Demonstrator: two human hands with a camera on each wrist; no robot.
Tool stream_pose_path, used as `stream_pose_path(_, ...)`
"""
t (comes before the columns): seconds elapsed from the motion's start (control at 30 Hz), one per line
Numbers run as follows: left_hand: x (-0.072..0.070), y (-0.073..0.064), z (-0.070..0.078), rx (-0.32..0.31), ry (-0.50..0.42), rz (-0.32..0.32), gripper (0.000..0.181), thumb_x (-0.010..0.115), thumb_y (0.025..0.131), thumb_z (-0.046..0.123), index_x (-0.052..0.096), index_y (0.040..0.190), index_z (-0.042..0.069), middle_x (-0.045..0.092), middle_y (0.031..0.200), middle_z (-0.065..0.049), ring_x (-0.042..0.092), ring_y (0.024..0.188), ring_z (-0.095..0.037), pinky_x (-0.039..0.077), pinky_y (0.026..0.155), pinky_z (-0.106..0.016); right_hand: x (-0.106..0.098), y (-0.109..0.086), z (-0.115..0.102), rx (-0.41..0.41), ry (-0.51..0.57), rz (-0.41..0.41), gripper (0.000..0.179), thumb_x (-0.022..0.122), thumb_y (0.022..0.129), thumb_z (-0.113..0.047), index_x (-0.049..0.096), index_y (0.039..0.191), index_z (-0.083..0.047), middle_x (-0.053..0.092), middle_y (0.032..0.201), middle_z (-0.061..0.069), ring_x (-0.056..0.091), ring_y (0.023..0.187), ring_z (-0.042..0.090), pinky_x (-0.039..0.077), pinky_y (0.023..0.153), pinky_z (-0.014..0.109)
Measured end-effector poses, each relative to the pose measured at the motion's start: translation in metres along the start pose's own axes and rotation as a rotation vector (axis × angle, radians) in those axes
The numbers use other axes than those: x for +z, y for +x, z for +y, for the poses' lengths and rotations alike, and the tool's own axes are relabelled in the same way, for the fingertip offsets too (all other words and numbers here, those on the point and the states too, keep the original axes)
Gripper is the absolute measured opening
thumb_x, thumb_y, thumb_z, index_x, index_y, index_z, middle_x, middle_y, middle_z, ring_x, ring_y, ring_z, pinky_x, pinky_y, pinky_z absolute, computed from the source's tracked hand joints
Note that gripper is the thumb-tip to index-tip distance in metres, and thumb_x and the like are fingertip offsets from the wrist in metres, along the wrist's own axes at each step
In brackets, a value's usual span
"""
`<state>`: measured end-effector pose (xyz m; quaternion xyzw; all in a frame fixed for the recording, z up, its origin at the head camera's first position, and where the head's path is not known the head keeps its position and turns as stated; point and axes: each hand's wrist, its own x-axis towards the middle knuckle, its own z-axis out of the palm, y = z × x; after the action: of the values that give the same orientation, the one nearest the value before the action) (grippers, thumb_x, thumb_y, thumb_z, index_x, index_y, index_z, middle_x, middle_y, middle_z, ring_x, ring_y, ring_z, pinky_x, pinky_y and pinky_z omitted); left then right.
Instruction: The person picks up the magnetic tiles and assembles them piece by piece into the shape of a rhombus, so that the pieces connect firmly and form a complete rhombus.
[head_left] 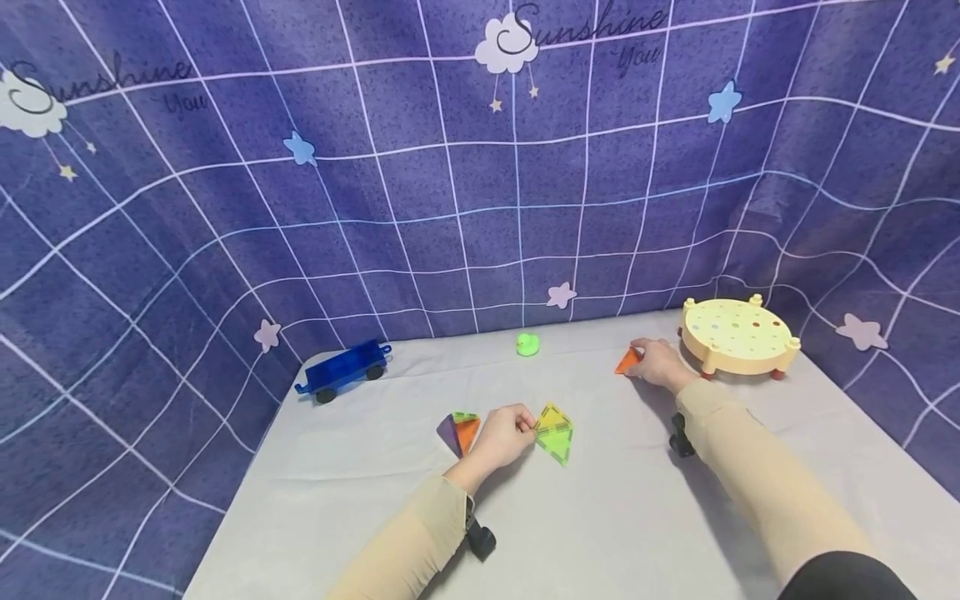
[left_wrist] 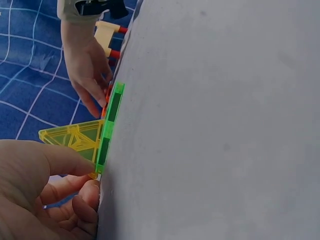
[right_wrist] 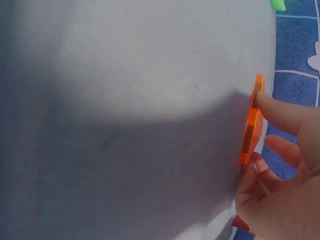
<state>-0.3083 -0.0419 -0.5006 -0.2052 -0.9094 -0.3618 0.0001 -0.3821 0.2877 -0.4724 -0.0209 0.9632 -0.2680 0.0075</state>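
Near the table's middle, my left hand (head_left: 506, 435) pinches a yellow triangular magnetic tile (head_left: 553, 417) at the corner where it meets a green triangular tile (head_left: 557, 443). In the left wrist view the yellow tile (left_wrist: 75, 136) leans up from the green tile's edge (left_wrist: 111, 125). Further back on the right, my right hand (head_left: 658, 363) holds an orange triangular tile (head_left: 628, 361). Its thumb presses the face of the orange tile (right_wrist: 253, 120) in the right wrist view, with fingertips at the lower corner. Beside the left hand sits a piece of purple, orange and green tiles (head_left: 459, 432).
A blue toy wagon (head_left: 345, 369) stands at the back left of the white-covered table (head_left: 600, 517). A green toy duck (head_left: 527, 344) sits at the back middle. To the right of the right hand is a round yellow pegged toy (head_left: 738, 333). A blue curtain (head_left: 480, 183) hangs behind.
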Motion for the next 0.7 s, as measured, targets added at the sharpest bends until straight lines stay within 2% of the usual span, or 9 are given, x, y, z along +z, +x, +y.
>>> stream_pose_path(0.17, -0.001, -0.001, 0.0, 0.0, 0.019, 0.005, 0.012, 0.073, 0.083, 0.002, 0.066, 0.083, 0.012, 0.058, 0.073, 0.008, 0.052, 0.068, -0.006, 0.046, 0.065, -0.024, -0.001, 0.0, -0.002, 0.037, 0.048, -0.055, 0.065, 0.074, 0.088, -0.018, 0.049, 0.14, 0.01, 0.046, 0.138, 0.04, 0.037, 0.132, 0.055, 0.032, 0.109, 0.06)
stream_pose_path(0.43, 0.001, 0.0, -0.002, 0.002, 0.01, 0.012, 0.013, 0.074, 0.083, 0.003, 0.066, 0.082, 0.013, 0.058, 0.073, 0.008, 0.053, 0.067, -0.005, 0.046, 0.065, -0.023, 0.001, 0.005, 0.001, 0.096, 0.128, -0.078, 0.064, 0.075, 0.088, -0.014, 0.044, 0.139, 0.006, 0.045, 0.134, 0.038, 0.047, 0.118, 0.046, 0.039, 0.102, 0.056)
stream_pose_path(0.63, 0.001, -0.001, -0.002, 0.01, 0.014, 0.015, 0.013, 0.074, 0.084, 0.003, 0.066, 0.083, 0.012, 0.058, 0.073, 0.008, 0.052, 0.067, -0.005, 0.046, 0.064, -0.023, -0.001, -0.007, 0.0, -0.001, 0.159, 0.023, 0.061, 0.081, 0.079, -0.005, 0.043, 0.125, 0.008, 0.063, 0.108, 0.03, 0.059, 0.092, 0.037, 0.048, 0.081, 0.044)
stream_pose_path(0.7, 0.001, -0.001, -0.002, 0.011, 0.017, 0.014, 0.013, 0.074, 0.084, 0.003, 0.066, 0.083, 0.013, 0.058, 0.073, 0.009, 0.052, 0.066, -0.005, 0.046, 0.064, -0.023, -0.001, -0.011, 0.0, -0.029, 0.152, 0.047, 0.059, 0.081, 0.077, -0.003, 0.043, 0.121, 0.007, 0.064, 0.1, 0.028, 0.06, 0.085, 0.035, 0.048, 0.075, 0.042)
